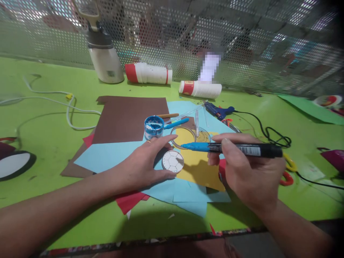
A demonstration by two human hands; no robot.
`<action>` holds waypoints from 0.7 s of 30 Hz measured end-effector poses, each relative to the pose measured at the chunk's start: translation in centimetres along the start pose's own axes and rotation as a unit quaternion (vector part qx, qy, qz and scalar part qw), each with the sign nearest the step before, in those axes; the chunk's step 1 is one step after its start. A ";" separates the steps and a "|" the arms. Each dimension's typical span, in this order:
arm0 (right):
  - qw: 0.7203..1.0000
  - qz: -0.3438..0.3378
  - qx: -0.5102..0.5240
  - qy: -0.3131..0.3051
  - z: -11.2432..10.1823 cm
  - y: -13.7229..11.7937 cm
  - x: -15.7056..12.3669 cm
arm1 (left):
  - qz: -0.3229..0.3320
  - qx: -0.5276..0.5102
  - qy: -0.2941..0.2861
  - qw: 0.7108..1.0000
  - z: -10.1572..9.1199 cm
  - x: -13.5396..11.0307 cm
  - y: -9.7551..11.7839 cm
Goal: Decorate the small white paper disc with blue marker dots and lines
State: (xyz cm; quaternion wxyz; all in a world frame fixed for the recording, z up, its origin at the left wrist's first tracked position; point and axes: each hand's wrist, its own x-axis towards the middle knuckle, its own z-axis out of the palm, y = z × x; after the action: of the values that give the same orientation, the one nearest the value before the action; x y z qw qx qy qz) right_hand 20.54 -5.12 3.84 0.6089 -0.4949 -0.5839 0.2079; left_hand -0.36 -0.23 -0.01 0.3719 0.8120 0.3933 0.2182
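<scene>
White bottle (106,62) beside stacked cups (153,74)

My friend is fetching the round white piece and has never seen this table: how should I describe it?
On the green table, find the yellow sheet. Across its left edge, within the curve of the left hand, is a small white disc. Unlike the hollow ring just beyond, it is solid, with dark lines like a soccer ball's panels.
</scene>
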 end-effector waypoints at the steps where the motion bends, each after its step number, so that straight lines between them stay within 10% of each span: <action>1: 1.000 -0.001 0.004 -0.006 0.0 0.1 0.1 | 0.005 0.002 0.001 1.000 0.0 0.0 0.0; 15: 0.980 0.113 0.125 -0.106 -0.7 0.8 3.5 | 0.010 -0.027 0.001 1.000 0.0 0.0 -0.1; 21: 0.967 0.097 0.026 -0.232 3.3 -0.4 7.1 | 0.044 -0.001 0.012 0.999 0.2 0.1 -0.2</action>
State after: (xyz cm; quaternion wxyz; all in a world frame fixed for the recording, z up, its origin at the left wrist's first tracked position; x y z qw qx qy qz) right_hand 19.00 1.77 7.22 0.4462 -0.4712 -0.6532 0.3901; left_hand -0.26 -0.15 -0.25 0.3579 0.8255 0.3617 0.2443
